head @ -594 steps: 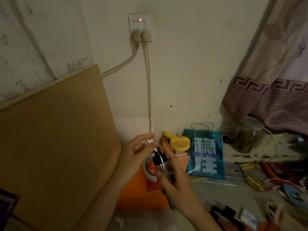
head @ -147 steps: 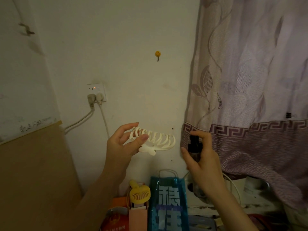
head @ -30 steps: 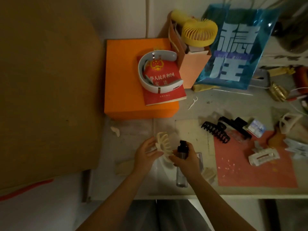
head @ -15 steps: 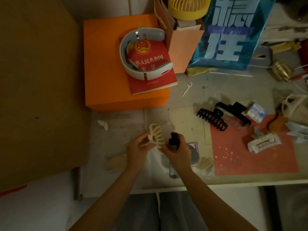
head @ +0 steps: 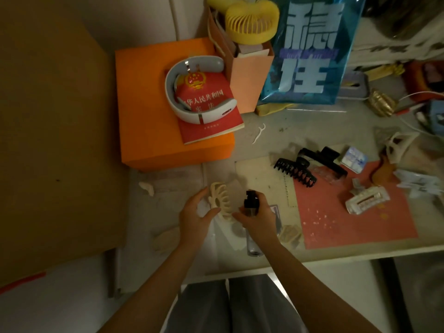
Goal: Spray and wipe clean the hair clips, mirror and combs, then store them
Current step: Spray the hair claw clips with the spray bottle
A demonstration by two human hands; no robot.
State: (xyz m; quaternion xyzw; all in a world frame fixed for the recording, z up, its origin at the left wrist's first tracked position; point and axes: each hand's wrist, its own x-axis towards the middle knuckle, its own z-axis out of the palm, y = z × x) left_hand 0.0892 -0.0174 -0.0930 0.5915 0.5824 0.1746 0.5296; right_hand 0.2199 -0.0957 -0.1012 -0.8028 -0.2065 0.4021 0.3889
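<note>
Cream plastic claw clip (head: 219,203), light, stiff, brittle-toothed, pinched by left hand (head: 194,218) at nine o'clock of spray bottle (head: 251,213), gripped by right hand (head: 258,218).

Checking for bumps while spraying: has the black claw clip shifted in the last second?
No. The black claw clip lies at the red mat's upper-left corner, as before.

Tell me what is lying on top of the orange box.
On the orange box lies a red booklet, with a white U-shaped neck device resting on it. The booklet's cover is partly hidden beneath the device.
</note>
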